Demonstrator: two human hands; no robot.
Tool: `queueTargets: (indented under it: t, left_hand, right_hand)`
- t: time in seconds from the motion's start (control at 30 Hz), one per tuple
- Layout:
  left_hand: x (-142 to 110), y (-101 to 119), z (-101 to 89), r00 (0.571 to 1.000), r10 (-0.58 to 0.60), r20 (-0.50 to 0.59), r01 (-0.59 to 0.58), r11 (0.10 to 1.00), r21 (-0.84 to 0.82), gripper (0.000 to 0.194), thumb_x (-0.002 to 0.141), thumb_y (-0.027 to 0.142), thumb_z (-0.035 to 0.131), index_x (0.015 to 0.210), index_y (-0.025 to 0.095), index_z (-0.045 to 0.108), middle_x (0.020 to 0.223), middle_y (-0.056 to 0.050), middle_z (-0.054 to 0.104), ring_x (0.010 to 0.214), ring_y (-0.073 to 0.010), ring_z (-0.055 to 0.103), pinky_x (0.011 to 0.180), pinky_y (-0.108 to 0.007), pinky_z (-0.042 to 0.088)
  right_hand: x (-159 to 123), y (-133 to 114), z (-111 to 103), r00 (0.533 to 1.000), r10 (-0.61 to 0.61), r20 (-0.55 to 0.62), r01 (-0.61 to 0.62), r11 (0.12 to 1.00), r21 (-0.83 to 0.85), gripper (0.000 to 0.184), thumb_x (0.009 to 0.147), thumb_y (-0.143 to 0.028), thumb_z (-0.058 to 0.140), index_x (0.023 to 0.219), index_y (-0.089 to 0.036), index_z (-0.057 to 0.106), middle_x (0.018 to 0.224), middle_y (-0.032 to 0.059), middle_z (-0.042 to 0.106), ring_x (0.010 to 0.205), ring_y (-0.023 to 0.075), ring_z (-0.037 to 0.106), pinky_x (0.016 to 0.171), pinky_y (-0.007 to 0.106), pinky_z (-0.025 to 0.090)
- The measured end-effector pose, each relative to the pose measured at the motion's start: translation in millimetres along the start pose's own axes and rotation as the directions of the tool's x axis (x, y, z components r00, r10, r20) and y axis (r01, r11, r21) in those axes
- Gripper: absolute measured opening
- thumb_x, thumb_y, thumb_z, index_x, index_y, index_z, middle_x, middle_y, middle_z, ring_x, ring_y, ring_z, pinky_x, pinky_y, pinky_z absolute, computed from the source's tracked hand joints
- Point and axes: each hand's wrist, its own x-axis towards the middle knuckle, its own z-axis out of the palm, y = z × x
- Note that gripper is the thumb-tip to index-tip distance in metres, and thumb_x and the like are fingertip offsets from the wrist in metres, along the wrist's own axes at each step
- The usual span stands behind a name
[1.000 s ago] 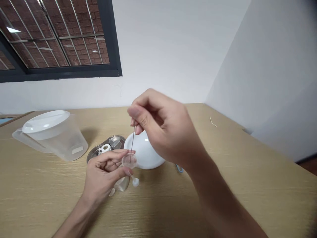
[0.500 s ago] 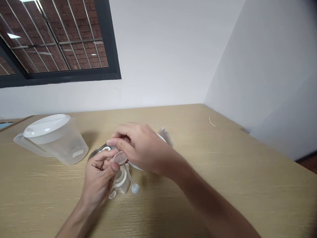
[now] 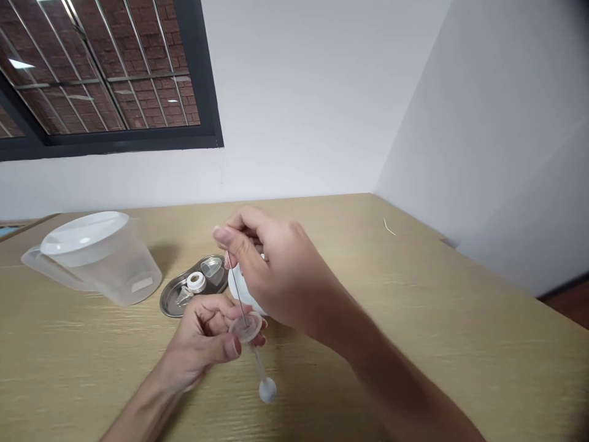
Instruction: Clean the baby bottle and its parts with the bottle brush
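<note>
My left hand is closed on a clear weighted straw, gripping its round flat top between thumb and fingers. The tube slants down to a whitish ball at its lower end. Above it, my right hand pinches a thin straw brush, of which just the wire stem shows. That stem runs down into the opening in the straw's top. Any bristles on it are hidden. Behind my right hand, a white bowl is partly covered.
Beyond my left hand lies a metal tray with a white ring cap, a clear cup-shaped cover and small clear parts. A lidded plastic jug stands at left. A thin pale strip lies at the right.
My right hand came down over the straw's top, then rose partway with the wire stem. My left hand moved the straw lower and rightward, covering the small container seen earlier.
</note>
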Motion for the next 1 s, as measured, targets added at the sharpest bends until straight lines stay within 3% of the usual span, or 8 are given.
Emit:
queueTargets:
  t: [0.17, 0.3, 0.47, 0.6, 0.67, 0.73, 0.87, 1.0]
  left_hand:
    - [-2, -13, 7.3, 0.993, -0.087, 0.076, 0.089, 0.996, -0.024, 0.025, 0.065, 0.011, 0.089, 0.084, 0.022, 0.078, 0.088, -0.003, 0.079, 0.082, -0.019, 0.075, 0.071, -0.028, 0.061]
    - [-4, -15, 11.8, 0.985, -0.11, 0.135, 0.113, 0.993, -0.017, 0.037, 0.057, 0.008, 0.092, 0.089, 0.022, 0.08, 0.093, -0.008, 0.08, 0.078, -0.0201, 0.076, 0.066, -0.026, 0.062]
    - [-12, 4, -0.3, 0.993, -0.036, 0.112, 0.034, 0.999, 0.02, 0.033, 0.06, 0.031, 0.094, 0.09, 0.025, 0.079, 0.088, -0.007, 0.078, 0.067, -0.02, 0.075, 0.055, -0.026, 0.061]
    - [-17, 31, -24.0, 0.989, 0.145, 0.019, -0.146, 0.975, 0.168, 0.031, 0.066, 0.05, 0.087, 0.082, 0.026, 0.078, 0.067, -0.003, 0.073, 0.043, -0.014, 0.063, 0.042, -0.025, 0.052]
    - [-17, 49, -35.2, 0.925, 0.366, -0.101, -0.325, 0.9, 0.29, 0.036, 0.064, 0.056, 0.086, 0.072, 0.023, 0.076, 0.059, -0.001, 0.069, 0.041, -0.0109, 0.056, 0.043, -0.025, 0.05]
    - [-17, 68, -43.5, 0.797, 0.536, -0.279, -0.434, 0.829, 0.353, 0.049, 0.05, 0.066, 0.089, 0.07, 0.024, 0.074, 0.061, 0.002, 0.069, 0.05, -0.0112, 0.058, 0.053, -0.028, 0.056]
    - [-15, 92, -53.5, 0.544, 0.705, -0.454, -0.444, 0.702, 0.558, 0.04, 0.059, 0.048, 0.092, 0.083, 0.021, 0.075, 0.077, 0.001, 0.077, 0.06, -0.0126, 0.066, 0.065, -0.029, 0.061]
    - [-9, 90, -65.2, 0.498, 0.722, -0.48, -0.269, 0.655, 0.707, 0.035, 0.068, 0.03, 0.09, 0.095, 0.014, 0.075, 0.084, -0.004, 0.079, 0.064, -0.0165, 0.073, 0.065, -0.026, 0.061]
  right_hand:
    - [1, 1, -15, 0.969, -0.085, -0.231, 0.094, 0.995, 0.028, 0.025, 0.101, -0.034, 0.049, 0.082, -0.02, 0.056, 0.072, -0.0016, 0.059, 0.065, 0.0104, 0.055, 0.061, 0.025, 0.041]
    - [6, 7, -38, 0.855, -0.177, -0.487, 0.213, 0.977, 0.018, 0.023, 0.1, -0.033, 0.052, 0.081, -0.021, 0.056, 0.073, -0.0003, 0.058, 0.063, 0.0115, 0.056, 0.059, 0.028, 0.045]
    - [7, 9, -58, 0.74, -0.202, -0.642, 0.217, 0.975, -0.057, 0.026, 0.099, -0.039, 0.054, 0.079, -0.023, 0.056, 0.072, -0.0003, 0.056, 0.061, 0.0123, 0.057, 0.057, 0.03, 0.047]
    - [6, 9, -66, 0.707, -0.232, -0.668, 0.253, 0.965, -0.067, 0.024, 0.098, -0.031, 0.056, 0.075, -0.023, 0.056, 0.071, -0.0001, 0.056, 0.057, 0.0112, 0.054, 0.054, 0.029, 0.046]
    - [5, 8, -69, 0.7, -0.255, -0.666, 0.279, 0.957, -0.074, 0.023, 0.098, -0.03, 0.057, 0.075, -0.022, 0.057, 0.071, -0.0001, 0.056, 0.056, 0.0109, 0.053, 0.052, 0.029, 0.044]
    - [4, 8, -71, 0.69, -0.268, -0.672, 0.292, 0.953, -0.08, 0.023, 0.097, -0.03, 0.059, 0.075, -0.022, 0.058, 0.07, -0.0001, 0.056, 0.056, 0.0108, 0.053, 0.051, 0.028, 0.044]
    - [2, 8, -74, 0.657, -0.266, -0.705, 0.286, 0.954, -0.093, 0.022, 0.095, -0.031, 0.062, 0.074, -0.023, 0.061, 0.071, 0.0005, 0.058, 0.056, 0.0113, 0.053, 0.051, 0.029, 0.043]
    - [1, 11, -76, 0.647, -0.251, -0.72, 0.238, 0.964, -0.121, 0.022, 0.095, -0.035, 0.062, 0.076, -0.024, 0.063, 0.071, 0.0013, 0.06, 0.057, 0.013, 0.056, 0.054, 0.031, 0.044]
